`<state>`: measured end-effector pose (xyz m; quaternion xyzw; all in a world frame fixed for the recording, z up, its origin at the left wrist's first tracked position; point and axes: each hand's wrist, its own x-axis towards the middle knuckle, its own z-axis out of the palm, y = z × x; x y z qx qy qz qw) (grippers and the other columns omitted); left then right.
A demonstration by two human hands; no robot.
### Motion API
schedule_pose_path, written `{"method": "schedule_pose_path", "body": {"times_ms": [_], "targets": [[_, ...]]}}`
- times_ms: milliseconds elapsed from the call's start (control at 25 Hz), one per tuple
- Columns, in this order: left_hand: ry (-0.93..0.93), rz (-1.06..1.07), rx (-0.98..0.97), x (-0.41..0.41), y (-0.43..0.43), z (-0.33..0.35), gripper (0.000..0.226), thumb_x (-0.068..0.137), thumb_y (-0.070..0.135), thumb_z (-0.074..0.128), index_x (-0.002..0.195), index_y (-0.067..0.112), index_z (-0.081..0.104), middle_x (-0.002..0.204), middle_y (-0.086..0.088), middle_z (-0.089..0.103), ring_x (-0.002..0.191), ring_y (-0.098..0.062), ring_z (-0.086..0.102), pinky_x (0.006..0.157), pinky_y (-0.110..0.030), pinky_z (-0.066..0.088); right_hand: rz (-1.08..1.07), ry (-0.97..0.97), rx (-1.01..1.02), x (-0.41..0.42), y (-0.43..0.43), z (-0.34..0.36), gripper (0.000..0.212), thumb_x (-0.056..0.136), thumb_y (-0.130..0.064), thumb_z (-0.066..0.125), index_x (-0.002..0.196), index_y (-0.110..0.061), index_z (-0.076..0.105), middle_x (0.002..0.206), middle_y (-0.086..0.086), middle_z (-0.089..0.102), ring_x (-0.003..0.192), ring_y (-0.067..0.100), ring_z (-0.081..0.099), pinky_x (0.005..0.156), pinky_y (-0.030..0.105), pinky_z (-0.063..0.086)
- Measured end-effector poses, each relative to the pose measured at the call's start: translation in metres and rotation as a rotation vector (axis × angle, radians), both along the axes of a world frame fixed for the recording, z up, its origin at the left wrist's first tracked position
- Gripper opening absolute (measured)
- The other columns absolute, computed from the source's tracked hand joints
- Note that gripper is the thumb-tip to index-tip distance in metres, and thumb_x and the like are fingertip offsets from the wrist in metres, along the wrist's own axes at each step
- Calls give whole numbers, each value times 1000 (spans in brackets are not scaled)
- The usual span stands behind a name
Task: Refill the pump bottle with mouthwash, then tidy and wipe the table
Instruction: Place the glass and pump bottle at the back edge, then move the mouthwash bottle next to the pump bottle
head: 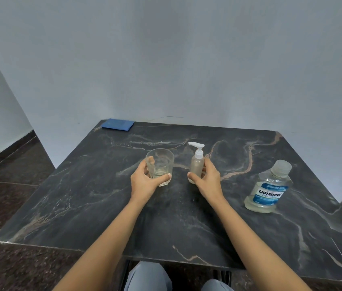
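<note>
Head view: the left hand (144,182) grips a clear glass (161,161) at centre frame, thumb across its lower front and fingers wrapped behind, visible only as a distorted shape through the wall. Whether the glass holds liquid cannot be determined. The right hand (207,179) grips the pump bottle (197,163), just right of the glass and apart from it. The bottle stands upright on the table (77,206), its white pump head pointing left. The thumb hides its base, and the frosted body obscures any fill level. The mouthwash bottle (269,189) stands capped at right of frame, well apart from both hands, its lower part holding pale liquid. A folded blue cloth (118,124) lies at the table's upper-left corner. The table's lower-right corner is cut off by the frame edge.
</note>
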<state>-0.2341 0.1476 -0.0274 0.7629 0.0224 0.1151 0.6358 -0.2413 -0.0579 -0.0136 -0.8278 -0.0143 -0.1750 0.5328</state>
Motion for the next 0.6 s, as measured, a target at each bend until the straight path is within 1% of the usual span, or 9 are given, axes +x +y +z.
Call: {"method": "schedule_pose_path", "body": {"times_ms": [80,160,240,280,320,400,480,560,600], "targets": [[-7,1,9,21,-2,12,73,51,39,92,116,43,58,107,27,62,96,9,61,82,-10,43,-20,15,14,21,0,15,45,74,-13,74,111,-24,53,104,-7,60,96,14,58,83,28,51],[3,14,24,47,-5,24,83,55,36,92,130,28,56,117,20,60,103,-1,59,88,-18,44,-44,41,28,47,1,30,51,76,-12,75,120,-20,51,108,-7,57,98,13,56,80,21,46],[11,19,51,79,-8,35,88,58,33,92,136,23,52,123,11,59,109,-10,56,90,-21,44,-81,55,63,78,1,39,52,77,-11,74,122,-18,50,107,-5,57,98,14,56,80,22,45],[7,17,61,96,-10,39,88,58,33,92,136,22,52,124,9,59,110,-11,56,88,-19,43,-102,57,71,93,1,42,51,77,-11,74,122,-17,50,106,-4,58,97,15,57,80,24,46],[3,14,69,113,-11,41,87,59,33,92,136,22,52,124,8,59,110,-12,56,86,-18,43,-119,58,78,109,0,43,50,77,-11,74,121,-16,51,106,-2,59,95,16,57,78,24,46],[3,17,89,148,-14,43,84,59,32,91,133,19,53,123,6,59,111,-14,56,87,-21,42,-138,57,102,140,0,43,46,77,-10,73,118,-14,52,105,-2,59,92,15,57,68,15,41],[-3,21,108,181,-16,43,77,59,32,91,125,19,55,114,8,59,107,-15,57,85,-22,41,-146,49,115,169,-1,38,43,78,-8,71,116,-15,52,101,-3,57,91,15,56,63,11,37],[-9,14,118,214,-18,39,77,59,31,92,125,21,55,109,10,56,103,-13,55,84,-23,40,-153,32,109,198,-2,31,44,78,-7,71,117,-15,52,102,-1,57,94,19,58,67,13,40],[-6,10,122,229,-18,36,79,59,31,92,128,20,54,111,9,56,103,-12,54,85,-23,40,-154,21,95,212,-3,28,46,78,-7,72,119,-15,52,105,1,57,97,20,57,71,16,42]]}}
